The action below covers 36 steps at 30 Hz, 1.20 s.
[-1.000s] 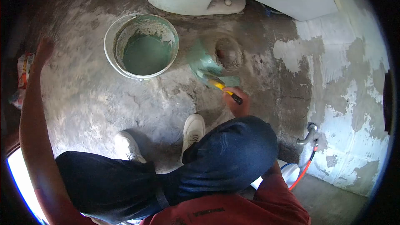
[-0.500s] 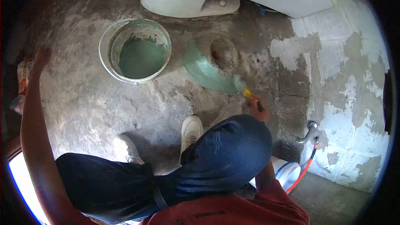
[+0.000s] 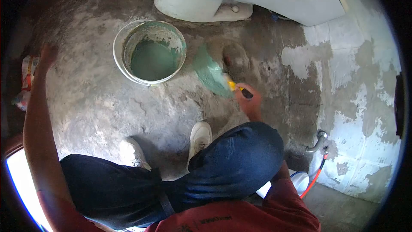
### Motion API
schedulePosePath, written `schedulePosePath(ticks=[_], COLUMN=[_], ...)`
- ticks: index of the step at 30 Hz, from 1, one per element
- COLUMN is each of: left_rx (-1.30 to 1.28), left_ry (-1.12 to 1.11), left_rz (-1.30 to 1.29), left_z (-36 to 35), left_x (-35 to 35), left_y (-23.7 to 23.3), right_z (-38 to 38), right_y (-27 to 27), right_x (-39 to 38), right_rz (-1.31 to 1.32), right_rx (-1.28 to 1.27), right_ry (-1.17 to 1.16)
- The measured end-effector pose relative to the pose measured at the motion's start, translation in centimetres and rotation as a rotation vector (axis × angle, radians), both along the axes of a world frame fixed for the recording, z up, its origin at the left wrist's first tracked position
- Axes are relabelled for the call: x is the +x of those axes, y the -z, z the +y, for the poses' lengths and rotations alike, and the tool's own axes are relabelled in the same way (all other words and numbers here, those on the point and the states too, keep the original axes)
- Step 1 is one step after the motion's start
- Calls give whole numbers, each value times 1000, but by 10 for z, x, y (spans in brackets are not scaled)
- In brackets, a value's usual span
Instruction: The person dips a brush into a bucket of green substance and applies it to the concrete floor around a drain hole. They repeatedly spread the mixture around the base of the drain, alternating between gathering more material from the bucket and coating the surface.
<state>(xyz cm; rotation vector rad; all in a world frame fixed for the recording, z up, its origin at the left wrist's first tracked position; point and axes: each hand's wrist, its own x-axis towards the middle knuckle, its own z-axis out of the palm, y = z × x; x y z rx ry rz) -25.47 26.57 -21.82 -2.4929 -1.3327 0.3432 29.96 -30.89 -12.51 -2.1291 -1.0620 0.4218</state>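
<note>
My right hand is closed around the black-and-yellow handle of a paintbrush. The pale bristles, slightly blurred, touch a wet green coating on the concrete floor. This coating curves along the left and near side of a round drain hole. To the left stands a white bucket holding green liquid, its inner wall crusted with residue. My left hand is at the far left, close to a red-and-white package; its fingers are too dark and blurred to make out.
A white toilet stands beyond the bucket and drain. On the right is a patchy white and grey wall with a metal tap and a red hose. A white container lies by my right knee.
My right hand has swept the brush leftward across the green coating, away from its right end. The view has shifted slightly. My left hand stays near the package.
</note>
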Motion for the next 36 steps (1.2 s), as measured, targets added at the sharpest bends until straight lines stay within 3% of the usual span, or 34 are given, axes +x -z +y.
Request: schedulePosePath(ticks=[3, 4, 6, 8, 11, 13, 16, 19, 22, 23, 25, 28, 30, 33, 35, 36], left_rx=[76, 100, -51, -150, -98, 107, -145, -377, 78, -58, -300, -305, -144, 20, -19, -102], left_ry=[100, 132, -148, -281, -132, 153, -263, -477, 319, 115, -300, -442, -263, 20, 28, -58], left_rz=[198, 264, -277, -502, -230, 128, -443, -556, 261, -5, -542, -433, -287, 146, 110, -110], left_z=[-8, -9, -7, 2, 23, 20, -17, -34, 14, -1, -54, -73, -69, -55, -47, -46], left_x=[6, 4, 2, 1, -19, -20, 11, 33, -4, 1, 47, 64, 53, 28, 17, 13], left_y=[-4, -3, 2, 10, 37, 31, -9, -37, 15, -3, -57, -80, -69, -51, -46, -42], right_z=[10, 15, 25, 39, 41, 32, 19, 26, 59, 70, 96, 135, 160, 198, 217, 225], right_y=[-24, -29, -39, -48, -33, -25, -34, -67, -128, -140, -166, -191, -186, -153, -124, -101], right_x=[13, 16, 18, 12, 22, 35, 47, 40, 4, -5, -25, -56, -79, -101, -117, -122], right_rz=[-71, 18, 197, 208, 77, 4, -25, -23, 49, 53, 64, 104, 128, 93, -13, -35], right_rx=[-85, -77, -63, -1, 1, -51, -138, -142, -35, 27, 134, 202, 175, 56, -142, -163], right_ry=[23, 58, 138, 110, 16, -55, -112, -61, -20, -29, -133, -287, -410, -698, -811, -845])
